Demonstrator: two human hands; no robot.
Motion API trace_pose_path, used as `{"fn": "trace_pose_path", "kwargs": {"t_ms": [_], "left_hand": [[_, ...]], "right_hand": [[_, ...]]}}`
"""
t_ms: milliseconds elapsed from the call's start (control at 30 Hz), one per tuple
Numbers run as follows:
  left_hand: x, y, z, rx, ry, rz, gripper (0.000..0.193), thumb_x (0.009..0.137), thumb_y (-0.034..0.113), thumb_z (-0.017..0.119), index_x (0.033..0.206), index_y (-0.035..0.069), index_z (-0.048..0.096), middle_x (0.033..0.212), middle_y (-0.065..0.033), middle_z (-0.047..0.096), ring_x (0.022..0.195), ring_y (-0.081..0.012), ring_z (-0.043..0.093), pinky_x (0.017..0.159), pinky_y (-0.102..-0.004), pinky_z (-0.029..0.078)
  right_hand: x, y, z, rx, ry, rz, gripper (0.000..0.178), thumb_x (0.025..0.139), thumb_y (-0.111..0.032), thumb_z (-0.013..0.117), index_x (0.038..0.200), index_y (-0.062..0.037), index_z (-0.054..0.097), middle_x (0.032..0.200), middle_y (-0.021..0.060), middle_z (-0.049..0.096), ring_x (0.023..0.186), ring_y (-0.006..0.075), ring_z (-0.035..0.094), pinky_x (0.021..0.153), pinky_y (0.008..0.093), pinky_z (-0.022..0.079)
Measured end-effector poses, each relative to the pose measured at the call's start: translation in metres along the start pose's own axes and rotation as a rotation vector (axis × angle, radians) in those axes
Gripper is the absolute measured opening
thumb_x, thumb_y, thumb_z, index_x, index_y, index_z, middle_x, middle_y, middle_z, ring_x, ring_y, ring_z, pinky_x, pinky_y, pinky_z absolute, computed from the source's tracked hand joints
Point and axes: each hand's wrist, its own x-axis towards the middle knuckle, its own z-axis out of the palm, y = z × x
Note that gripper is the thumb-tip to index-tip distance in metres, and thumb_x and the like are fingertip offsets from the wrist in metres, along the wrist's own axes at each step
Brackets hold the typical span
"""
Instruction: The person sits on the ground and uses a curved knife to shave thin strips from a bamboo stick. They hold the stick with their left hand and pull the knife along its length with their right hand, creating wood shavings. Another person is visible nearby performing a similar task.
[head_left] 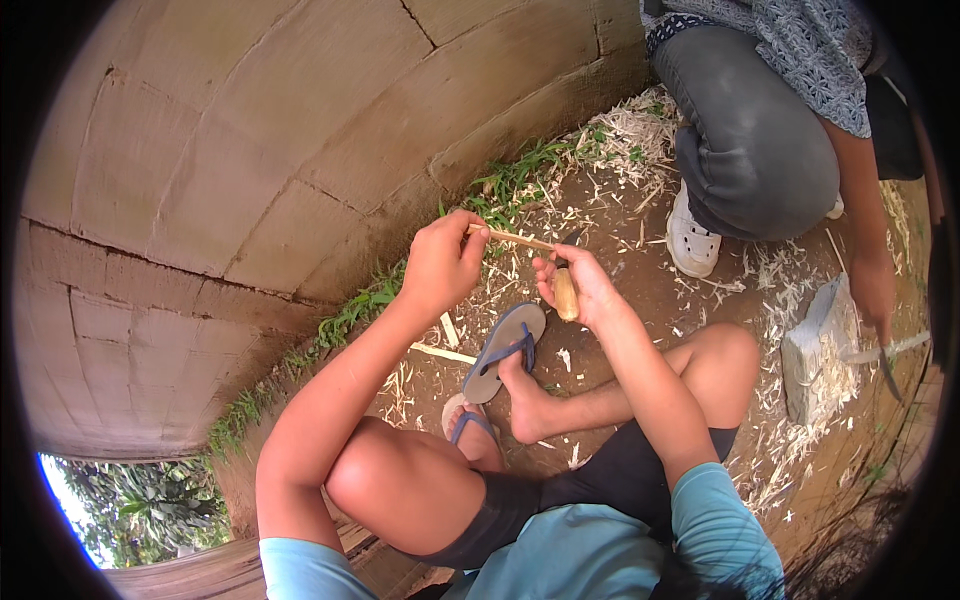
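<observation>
My left hand (445, 262) pinches one end of a thin wooden stick (513, 237), held out in front of me above the ground. My right hand (590, 286) is closed round a knife with a pale wooden handle (566, 297). Its dark blade (572, 238) shows only in part, beside the stick's right end. The fingers and thumb of my right hand are close to that end; whether they also grip it I cannot tell.
Wood shavings (640, 150) litter the dirt. A block wall (300, 150) rises on the left, with grass at its foot. At right a co-worker in grey trousers (750, 140) and white clogs (692, 240) reaches toward a curved blade (890, 376) by a stone block (815, 350).
</observation>
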Motion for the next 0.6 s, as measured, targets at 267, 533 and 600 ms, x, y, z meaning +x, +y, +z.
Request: {"fn": "trace_pose_path", "kwargs": {"t_ms": [267,533,600], "left_hand": [[-0.007,-0.014,-0.020,0.147,0.023,0.054,0.013,0.084,0.011,0.060,0.091,0.001,0.063,0.073,-0.0171,0.060,0.061,-0.0302,0.058,0.058,-0.0383,0.045],[-0.033,-0.030,-0.010,0.247,-0.276,0.051,0.013,0.083,0.015,0.059,0.084,0.002,0.062,0.078,-0.0185,0.062,0.076,-0.0375,0.062,0.067,-0.0467,0.048],[-0.038,-0.031,-0.004,0.274,-0.364,0.046,0.013,0.082,0.015,0.059,0.084,0.003,0.063,0.078,-0.0181,0.063,0.077,-0.0371,0.062,0.068,-0.0466,0.048]], "right_hand": [[0.002,0.001,-0.007,-0.011,0.061,0.000,0.026,0.094,-0.028,0.050,0.098,-0.0019,0.051,0.082,0.0049,0.057,0.064,0.0143,0.055,0.056,0.0286,0.054],[-0.004,-0.001,-0.003,-0.037,0.133,-0.088,0.028,0.093,-0.028,0.049,0.090,-0.0012,0.056,0.076,0.0044,0.053,0.065,0.0138,0.054,0.056,0.0266,0.052],[-0.004,0.001,-0.004,-0.061,0.133,-0.089,0.028,0.093,-0.029,0.049,0.090,-0.0016,0.056,0.075,0.0044,0.053,0.065,0.0139,0.054,0.056,0.0266,0.052]]}}
